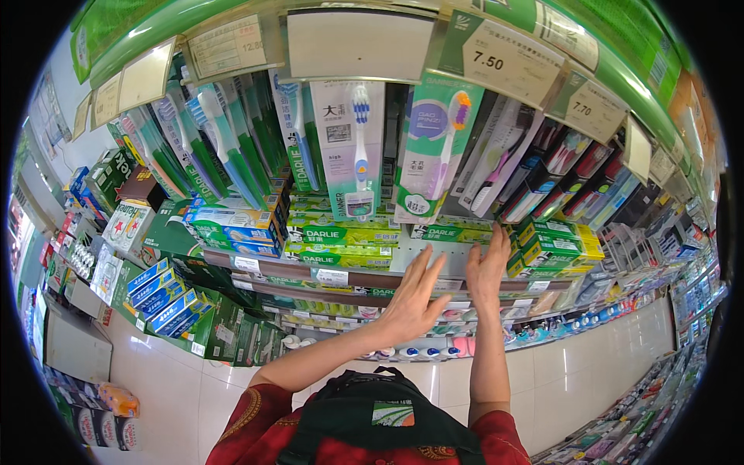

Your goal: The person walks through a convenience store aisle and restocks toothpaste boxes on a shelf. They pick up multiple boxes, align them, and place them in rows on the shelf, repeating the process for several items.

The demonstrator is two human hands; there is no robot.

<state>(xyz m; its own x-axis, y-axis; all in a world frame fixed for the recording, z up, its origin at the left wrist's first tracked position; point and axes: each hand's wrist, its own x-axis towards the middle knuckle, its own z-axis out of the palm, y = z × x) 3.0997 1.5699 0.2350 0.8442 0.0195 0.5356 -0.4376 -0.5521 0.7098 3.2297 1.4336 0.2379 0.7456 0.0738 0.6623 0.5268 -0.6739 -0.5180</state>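
My left hand (410, 299) is over the front edge of a store shelf (372, 278), fingers apart and nothing in it. To its right my right hand (487, 267) reaches up at the shelf, its fingertips by the end of a green Darlie toothpaste box (453, 231); whether they touch cannot be told. Stacked Darlie boxes (343, 235) lie left of my hands, and a stack of green and yellow toothpaste boxes (552, 247) lies to the right. Above hang packaged toothbrushes, among them a white and purple pack (351, 148) and a green and white pack (436, 151).
Price tag holders (360, 43) run along the rail above. Blue toothpaste boxes (168, 299) stand on green cartons (224, 328) at the left. Lower shelves hold bottles (430, 352). A tiled floor (552, 372) lies below, with another stocked shelf (633, 424) at the lower right.
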